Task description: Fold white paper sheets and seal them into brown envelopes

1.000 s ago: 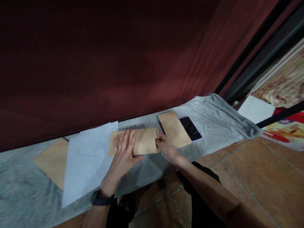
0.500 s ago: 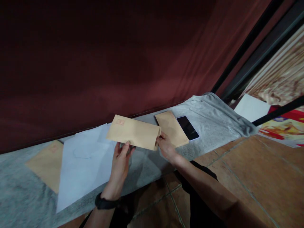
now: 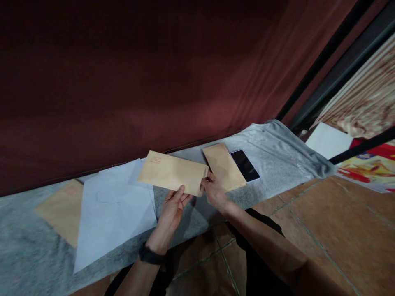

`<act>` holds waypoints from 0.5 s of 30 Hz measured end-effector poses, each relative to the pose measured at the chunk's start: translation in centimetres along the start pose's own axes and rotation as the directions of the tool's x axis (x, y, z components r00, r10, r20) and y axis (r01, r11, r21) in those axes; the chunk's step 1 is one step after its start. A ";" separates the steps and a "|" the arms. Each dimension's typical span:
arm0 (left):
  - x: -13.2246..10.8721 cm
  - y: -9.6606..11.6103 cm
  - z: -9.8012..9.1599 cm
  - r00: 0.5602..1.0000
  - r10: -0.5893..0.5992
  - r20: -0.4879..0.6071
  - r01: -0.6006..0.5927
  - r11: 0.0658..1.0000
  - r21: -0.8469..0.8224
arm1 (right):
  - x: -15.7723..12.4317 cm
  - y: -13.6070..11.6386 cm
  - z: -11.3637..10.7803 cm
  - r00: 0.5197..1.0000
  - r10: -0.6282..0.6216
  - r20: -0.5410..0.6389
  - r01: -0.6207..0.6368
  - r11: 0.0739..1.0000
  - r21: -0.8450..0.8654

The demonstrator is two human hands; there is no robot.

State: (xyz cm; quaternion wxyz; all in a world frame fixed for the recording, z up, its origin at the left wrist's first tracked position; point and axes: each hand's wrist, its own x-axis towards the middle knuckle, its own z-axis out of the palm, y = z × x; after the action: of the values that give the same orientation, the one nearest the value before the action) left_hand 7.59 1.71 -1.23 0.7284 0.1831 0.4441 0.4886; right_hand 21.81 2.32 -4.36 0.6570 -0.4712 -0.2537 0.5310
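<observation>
Both hands hold a brown envelope point(image 3: 171, 172) a little above the grey cloth point(image 3: 277, 156); red print shows at its upper left corner. My left hand point(image 3: 173, 206) grips its lower edge, thumb on top and fingers beneath. My right hand point(image 3: 213, 190) pinches its right end. A second brown envelope point(image 3: 222, 166) lies flat just right of that hand, with a black phone point(image 3: 244, 165) beside it. White paper sheets point(image 3: 112, 207) lie to the left, under the held envelope's left end.
A third brown envelope point(image 3: 60, 209) lies at the far left on the cloth. A dark red curtain point(image 3: 154, 82) hangs right behind. Brown floor tiles point(image 3: 333, 230) spread to the right, with a white sheet point(image 3: 328, 139) and colourful printed material point(image 3: 367, 168) beyond.
The envelope lay flat under my left palm a second ago. It has been lifted and turned over, and my left hand has shifted right along its lower edge.
</observation>
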 end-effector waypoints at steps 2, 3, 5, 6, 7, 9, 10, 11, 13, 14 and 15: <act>0.4 0.1 -0.4 1.000 -0.007 -0.003 0.007 1.000 0.017 | -0.2 -0.5 0.1 0.999 0.041 0.033 -0.041 0.999 -0.008; 0.6 0.2 -0.6 1.000 -0.004 -0.006 0.004 0.999 0.036 | -0.3 -0.8 0.1 0.996 0.066 0.057 -0.065 0.998 -0.015; 1.0 0.7 -1.1 1.000 0.008 -0.015 -0.006 0.995 0.095 | -0.4 -1.7 -0.1 0.989 0.123 0.080 -0.121 0.992 -0.026; 1.1 1.2 -1.4 1.000 0.013 -0.019 -0.010 0.991 0.134 | -0.4 -2.2 -0.3 0.985 0.154 0.082 -0.152 0.988 -0.029; 1.2 1.6 -1.7 1.000 0.016 -0.017 -0.013 0.984 0.180 | -0.4 -2.6 -0.5 0.980 0.182 0.081 -0.180 0.983 -0.031; 1.3 2.7 -2.2 1.000 0.017 -0.002 -0.015 0.959 0.284 | -0.2 -3.3 -1.1 0.973 0.219 0.071 -0.216 0.975 -0.056; 1.3 3.2 -2.4 1.000 0.012 0.009 -0.014 0.942 0.334 | -0.1 -3.5 -1.3 0.972 0.225 0.070 -0.218 0.972 -0.091; 1.2 3.7 -2.6 1.000 0.004 0.022 -0.012 0.925 0.379 | 0.0 -3.4 -1.6 0.973 0.219 0.076 -0.207 0.968 -0.142; 1.2 4.3 -3.0 0.999 -0.021 0.042 0.000 0.891 0.454 | 0.1 -2.8 -2.1 0.974 0.199 0.104 -0.166 0.950 -0.266; 1.2 4.4 -3.2 0.999 -0.032 0.044 0.006 0.875 0.484 | 0.1 -2.2 -2.3 0.972 0.195 0.131 -0.143 0.935 -0.325; 1.2 4.4 -3.4 0.998 -0.038 0.042 0.011 0.859 0.511 | 0.1 -1.7 -2.4 0.969 0.190 0.156 -0.119 0.917 -0.381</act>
State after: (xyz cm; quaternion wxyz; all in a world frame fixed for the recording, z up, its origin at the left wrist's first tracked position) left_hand 2.54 4.25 -0.53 0.6711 0.3761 0.5413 0.3394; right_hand 24.65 1.61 -3.91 0.4856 -0.5519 -0.3720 0.5667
